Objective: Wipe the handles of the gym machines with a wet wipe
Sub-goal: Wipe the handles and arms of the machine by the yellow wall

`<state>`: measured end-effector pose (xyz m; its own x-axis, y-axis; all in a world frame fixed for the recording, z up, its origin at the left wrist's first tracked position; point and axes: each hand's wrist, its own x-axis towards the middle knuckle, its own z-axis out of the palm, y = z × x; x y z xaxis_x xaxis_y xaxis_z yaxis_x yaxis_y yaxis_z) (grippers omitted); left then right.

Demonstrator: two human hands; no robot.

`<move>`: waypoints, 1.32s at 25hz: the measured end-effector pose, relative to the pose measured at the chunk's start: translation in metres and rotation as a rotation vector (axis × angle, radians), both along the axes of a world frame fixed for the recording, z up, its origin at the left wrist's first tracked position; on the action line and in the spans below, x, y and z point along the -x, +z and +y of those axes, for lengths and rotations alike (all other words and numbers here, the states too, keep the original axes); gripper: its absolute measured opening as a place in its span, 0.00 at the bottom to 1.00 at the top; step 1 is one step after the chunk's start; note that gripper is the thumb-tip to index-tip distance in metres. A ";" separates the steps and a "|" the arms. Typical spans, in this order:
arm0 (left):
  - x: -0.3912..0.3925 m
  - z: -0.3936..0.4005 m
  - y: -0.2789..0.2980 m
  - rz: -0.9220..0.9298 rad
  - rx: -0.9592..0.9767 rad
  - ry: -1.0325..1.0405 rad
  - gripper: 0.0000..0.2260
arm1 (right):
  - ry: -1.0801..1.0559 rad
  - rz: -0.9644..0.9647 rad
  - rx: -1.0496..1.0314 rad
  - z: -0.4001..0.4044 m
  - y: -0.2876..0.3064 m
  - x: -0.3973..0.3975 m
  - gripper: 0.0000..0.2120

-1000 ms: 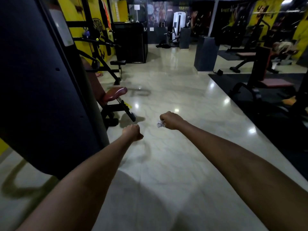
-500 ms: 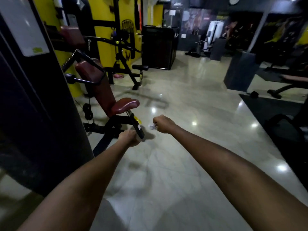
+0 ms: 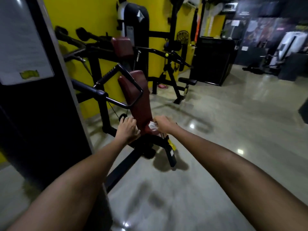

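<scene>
Over the maroon seat (image 3: 146,120), both hands reach, right hand (image 3: 164,124) pinching wipe (image 3: 152,126).

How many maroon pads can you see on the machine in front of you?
3. The seat pad lies low between the left hand and the right hand; the back pad rises above it; a smaller pad sits higher behind. Others may be hidden.

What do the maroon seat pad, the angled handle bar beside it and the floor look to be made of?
Seat pad: probably vinyl or leatherette over padding; smooth, dull sheen, rounded edges. Handle bar: apparently black-painted metal tube, thin and rigid with a faint highlight. Floor: looks like polished stone or glazed tile; it mirrors the lights.
</scene>
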<state>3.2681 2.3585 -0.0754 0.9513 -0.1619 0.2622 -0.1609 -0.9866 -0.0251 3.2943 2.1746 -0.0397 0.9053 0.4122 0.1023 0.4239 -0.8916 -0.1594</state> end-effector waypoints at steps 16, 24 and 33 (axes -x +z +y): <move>-0.199 0.125 0.059 -0.159 0.547 0.825 0.31 | 0.369 -0.613 -0.400 0.101 0.057 -0.282 0.06; -0.229 0.114 0.062 -0.022 0.408 1.149 0.39 | 0.557 -0.444 -0.602 0.120 0.025 -0.320 0.14; -0.241 0.121 0.065 -0.052 0.235 1.173 0.40 | 0.575 -0.458 -0.645 0.129 0.030 -0.330 0.16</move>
<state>3.5087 2.4796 -0.0105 0.4746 0.8543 0.2120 0.8359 -0.5129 0.1956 3.6245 2.3035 -0.0097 0.4000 0.5201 0.7546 0.9092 -0.3288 -0.2554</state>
